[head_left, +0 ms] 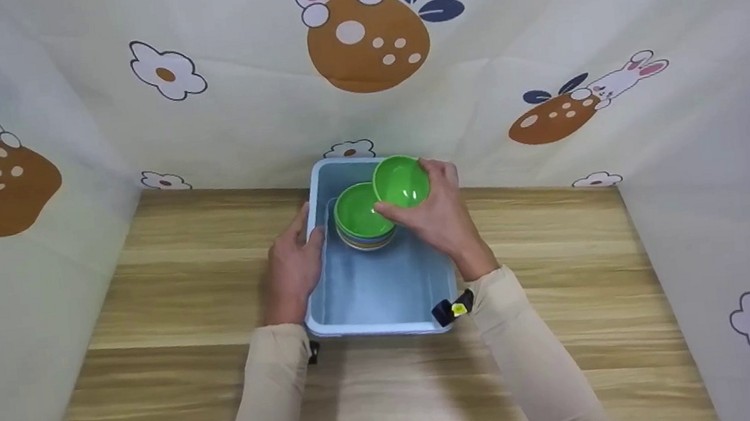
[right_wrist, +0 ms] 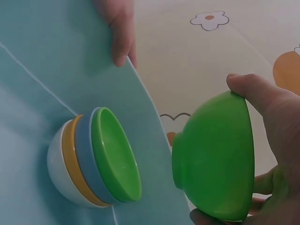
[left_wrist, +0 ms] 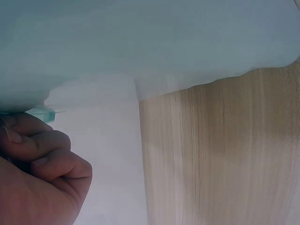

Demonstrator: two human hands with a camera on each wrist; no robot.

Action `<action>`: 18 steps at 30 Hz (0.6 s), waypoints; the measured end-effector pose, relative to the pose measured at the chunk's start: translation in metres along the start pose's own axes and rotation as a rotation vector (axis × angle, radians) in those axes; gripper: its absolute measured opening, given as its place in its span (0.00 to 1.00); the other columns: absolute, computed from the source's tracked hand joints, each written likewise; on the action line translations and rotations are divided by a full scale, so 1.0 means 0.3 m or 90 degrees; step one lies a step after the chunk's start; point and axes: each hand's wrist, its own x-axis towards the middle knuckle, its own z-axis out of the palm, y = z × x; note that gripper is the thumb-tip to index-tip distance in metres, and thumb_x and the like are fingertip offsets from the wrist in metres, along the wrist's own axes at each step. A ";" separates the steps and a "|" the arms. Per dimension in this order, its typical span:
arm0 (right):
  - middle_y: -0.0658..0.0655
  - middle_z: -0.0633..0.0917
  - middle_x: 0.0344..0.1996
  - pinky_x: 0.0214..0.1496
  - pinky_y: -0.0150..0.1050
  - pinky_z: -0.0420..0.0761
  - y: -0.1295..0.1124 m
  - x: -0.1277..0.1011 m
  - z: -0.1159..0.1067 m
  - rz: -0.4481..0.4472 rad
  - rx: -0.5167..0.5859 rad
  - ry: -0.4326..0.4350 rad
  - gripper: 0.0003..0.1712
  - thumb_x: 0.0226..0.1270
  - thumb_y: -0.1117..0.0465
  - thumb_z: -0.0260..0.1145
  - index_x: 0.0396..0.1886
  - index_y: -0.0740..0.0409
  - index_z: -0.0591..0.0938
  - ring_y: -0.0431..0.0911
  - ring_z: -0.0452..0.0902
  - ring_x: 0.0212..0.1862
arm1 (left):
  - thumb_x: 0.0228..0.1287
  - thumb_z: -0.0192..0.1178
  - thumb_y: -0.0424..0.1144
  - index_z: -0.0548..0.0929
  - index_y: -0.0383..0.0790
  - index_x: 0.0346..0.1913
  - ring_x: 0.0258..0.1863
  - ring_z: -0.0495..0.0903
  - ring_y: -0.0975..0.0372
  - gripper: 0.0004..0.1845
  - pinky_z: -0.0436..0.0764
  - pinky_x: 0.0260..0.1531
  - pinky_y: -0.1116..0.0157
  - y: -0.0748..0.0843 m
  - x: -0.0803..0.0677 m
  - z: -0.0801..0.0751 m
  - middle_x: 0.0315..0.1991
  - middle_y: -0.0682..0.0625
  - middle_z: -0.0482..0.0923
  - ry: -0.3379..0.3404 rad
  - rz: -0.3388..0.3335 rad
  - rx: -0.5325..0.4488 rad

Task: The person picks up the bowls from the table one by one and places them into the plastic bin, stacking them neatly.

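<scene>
Cream cloth printed with rabbits, flowers and brown blobs (head_left: 365,43) walls in a pale wooden bench (head_left: 569,272) on three sides. At the back of the bench stands a light blue rectangular plastic tub (head_left: 385,295), and everything else sits in relation to it.

Inside the tub, toward its far end, rests a nested stack of round plastic bowls (head_left: 362,219); the right wrist view shows a green one on top, then blue, orange and white beneath. Just above the tub's far right corner, the right hand (head_left: 440,213) holds a separate green plastic bowl (head_left: 401,181), tilted, with the thumb on one side of the rim and the fingers (right_wrist: 206,218) curled round the other. That bowl is clear of the stack and touches neither it nor the tub floor.

The left hand (head_left: 292,263) steadies the tub's left wall, fingers curled over the rim, as the left wrist view shows.

Judging by this, four bowls lie stacked in the tub and one is in the hand above it; whether it is going on or coming off cannot be told.
</scene>
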 end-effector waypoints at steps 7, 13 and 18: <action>0.59 0.64 0.67 0.66 0.50 0.77 0.001 0.012 0.045 -0.002 -0.002 0.001 0.65 0.47 0.33 0.79 0.77 0.61 0.63 0.54 0.72 0.64 | 0.75 0.51 0.59 0.60 0.81 0.74 0.57 0.79 0.56 0.28 0.80 0.47 0.55 -0.004 0.002 0.002 0.78 0.56 0.65 0.001 0.006 -0.015; 0.61 0.65 0.67 0.68 0.50 0.75 -0.003 0.020 0.077 0.001 0.013 -0.007 0.65 0.47 0.33 0.79 0.77 0.61 0.62 0.54 0.71 0.64 | 0.76 0.51 0.57 0.61 0.76 0.76 0.54 0.80 0.57 0.28 0.81 0.45 0.56 -0.005 0.003 0.009 0.77 0.55 0.66 0.004 0.022 -0.028; 0.61 0.66 0.67 0.68 0.49 0.75 -0.004 0.021 0.106 0.001 0.021 -0.005 0.65 0.47 0.33 0.79 0.78 0.61 0.61 0.52 0.72 0.64 | 0.76 0.52 0.55 0.63 0.71 0.77 0.52 0.81 0.56 0.29 0.82 0.44 0.57 -0.012 0.004 0.011 0.76 0.52 0.67 0.007 0.039 -0.039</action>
